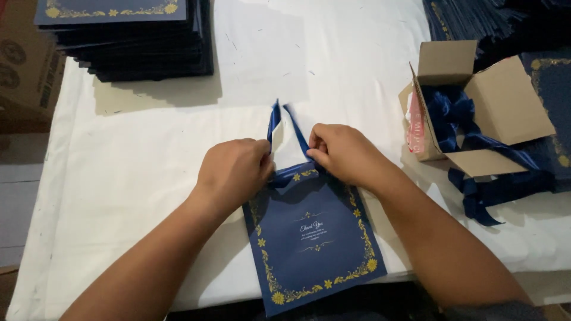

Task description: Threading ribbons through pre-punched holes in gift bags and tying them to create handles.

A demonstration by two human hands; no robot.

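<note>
A flat navy paper bag point(315, 244) with a gold floral border lies on the white cloth in front of me. A blue satin ribbon point(275, 122) runs across the bag's top edge, with its two ends sticking up and away from me. My left hand point(235, 169) pinches the ribbon at the bag's top left corner. My right hand point(342, 151) pinches the ribbon at the top right. Both hands rest on the bag's upper edge, close together.
A stack of navy bags point(131, 41) stands at the back left beside a brown carton point(24, 71). At the right an open cardboard box point(505, 101) spills blue ribbons point(482, 190), with more navy bags point(493, 21) behind it. The white cloth point(131, 166) covers the table.
</note>
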